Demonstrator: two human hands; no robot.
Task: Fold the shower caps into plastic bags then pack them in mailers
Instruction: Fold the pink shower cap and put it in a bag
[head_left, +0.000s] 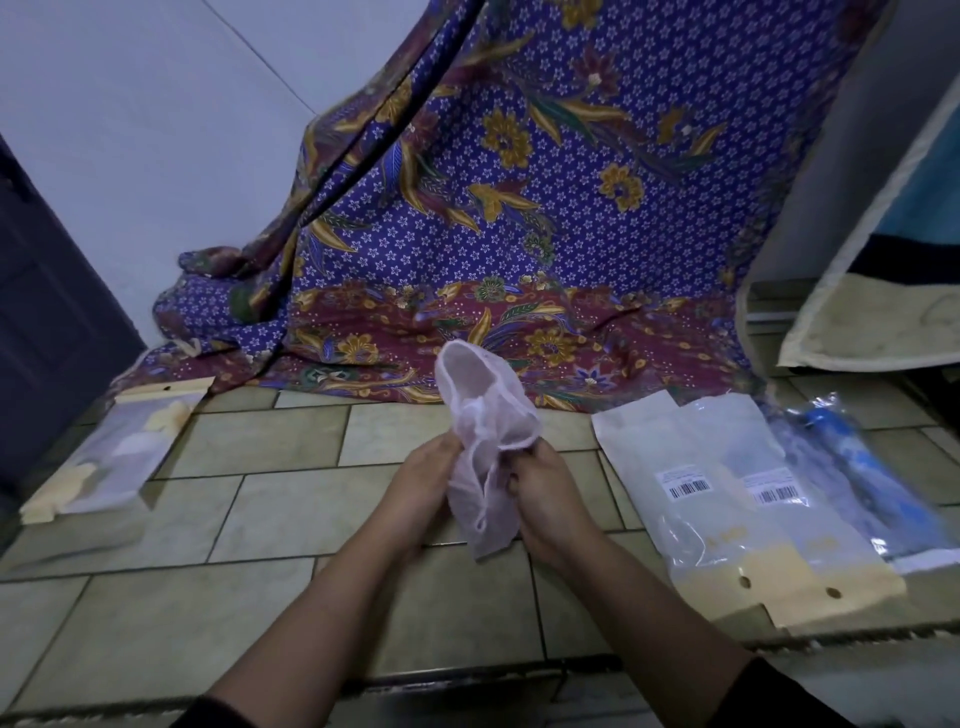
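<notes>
A pale pink, thin shower cap (485, 431) hangs crumpled in the air above the tiled floor, held by both hands. My left hand (423, 483) grips its left side and my right hand (545, 493) pinches its right edge near the elastic. On the right lie two flat plastic bags (727, 499) with barcode labels and cream header strips. Another plastic bag (111, 452) with cream parts lies on the floor at the left.
A blue and clear packet (852, 467) lies at the far right beside the bags. A purple floral cloth (493, 234) drapes down at the back onto the beige tiles (260, 509). A dark door (41, 312) is at left, a hanging towel (883, 291) at right.
</notes>
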